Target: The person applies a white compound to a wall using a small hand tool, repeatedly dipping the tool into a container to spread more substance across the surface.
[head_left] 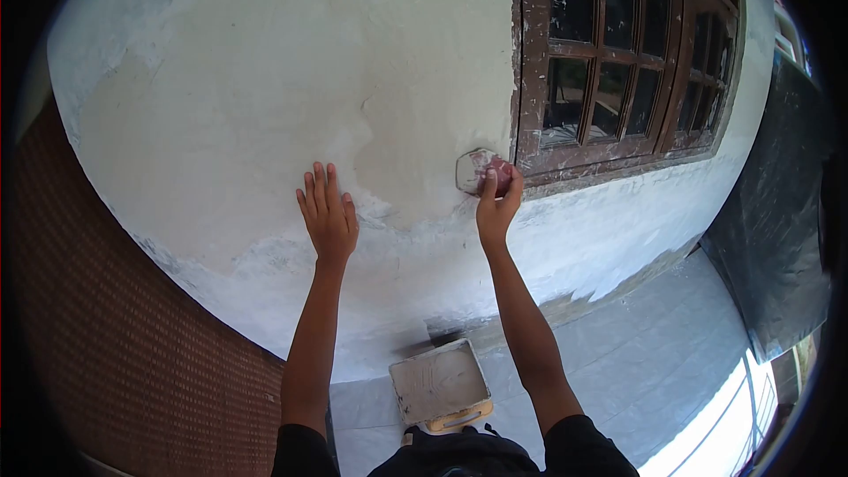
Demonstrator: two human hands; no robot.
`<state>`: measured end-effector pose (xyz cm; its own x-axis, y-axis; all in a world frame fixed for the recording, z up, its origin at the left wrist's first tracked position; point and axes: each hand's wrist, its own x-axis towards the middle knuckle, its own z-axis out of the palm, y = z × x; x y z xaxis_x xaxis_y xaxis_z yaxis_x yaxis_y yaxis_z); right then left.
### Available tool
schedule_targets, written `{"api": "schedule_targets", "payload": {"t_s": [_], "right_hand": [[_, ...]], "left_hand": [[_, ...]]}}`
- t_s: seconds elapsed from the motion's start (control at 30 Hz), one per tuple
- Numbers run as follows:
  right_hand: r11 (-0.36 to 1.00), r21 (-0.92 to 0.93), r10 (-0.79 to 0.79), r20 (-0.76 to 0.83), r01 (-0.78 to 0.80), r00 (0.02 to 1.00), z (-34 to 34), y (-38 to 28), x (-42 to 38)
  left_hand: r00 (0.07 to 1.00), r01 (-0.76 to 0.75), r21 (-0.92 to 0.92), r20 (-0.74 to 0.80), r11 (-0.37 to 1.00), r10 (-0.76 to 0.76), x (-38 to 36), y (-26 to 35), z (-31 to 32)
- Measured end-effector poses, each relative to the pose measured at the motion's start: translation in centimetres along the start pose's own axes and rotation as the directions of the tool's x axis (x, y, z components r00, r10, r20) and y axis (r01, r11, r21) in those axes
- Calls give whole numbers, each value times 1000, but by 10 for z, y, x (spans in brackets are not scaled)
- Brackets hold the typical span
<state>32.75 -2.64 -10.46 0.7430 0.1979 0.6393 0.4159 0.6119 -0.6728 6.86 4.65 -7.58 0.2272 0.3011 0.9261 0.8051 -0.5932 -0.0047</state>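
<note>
My left hand (328, 216) lies with its fingers stretched out against the plastered wall (265, 106), holding nothing. In my right hand (497, 208) is a flat, angular putty scraper (477, 168), reddish and smeared with whitish filler. The scraper is against the wall just left of the window frame's lower corner. My fingers and thumb grip its lower right part, so some of it is hidden. Around both hands the wall shows beige and white patches, some with rough edges.
A brown wooden window (609, 62) with several panes and white smears is at the right. Below stands a putty-coated tray (483, 371) with a yellowish handle. Grey sheeting (601, 371) covers the floor. A woven brown panel (132, 318) borders the left; a dark sheet (768, 221) hangs far right.
</note>
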Motion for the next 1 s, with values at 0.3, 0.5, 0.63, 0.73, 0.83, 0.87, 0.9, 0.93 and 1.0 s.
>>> {"api": "schedule_targets", "payload": {"t_s": [0.3,0.5,0.63,0.73,0.83,0.87,0.9,0.93,1.0], "right_hand": [[967,-63,-225,227,245,947,11,-32,-13],[946,-246,-212,19,210,977,3,-11,28],[896,396,337,-315,-200,887,-41,29,55],[884,381,371,-213,-273,904,-61,27,35],[928,261,318,-183,-265,930,-70,22,3],[924,239,332,-121,-297,936,-73,21,-7],[920,214,347,-60,-327,936,-75,20,-18],[904,213,380,-9,-370,925,-76,16,-29],[902,192,391,13,-386,920,-77,27,-47]], "left_hand": [[993,87,-24,83,996,-85,-32,21,-5],[979,85,-5,189,996,-83,-44,21,-23],[954,124,-20,276,992,-114,-62,22,-31],[946,142,-60,302,988,-117,-75,20,-30],[939,165,-109,321,980,-122,-87,21,-29],[936,177,-133,328,975,-125,-91,21,-29],[935,180,-138,333,974,-125,-96,20,-30],[928,188,-145,350,971,-127,-100,20,-30],[916,207,-158,378,965,-135,-114,17,-32]]}}
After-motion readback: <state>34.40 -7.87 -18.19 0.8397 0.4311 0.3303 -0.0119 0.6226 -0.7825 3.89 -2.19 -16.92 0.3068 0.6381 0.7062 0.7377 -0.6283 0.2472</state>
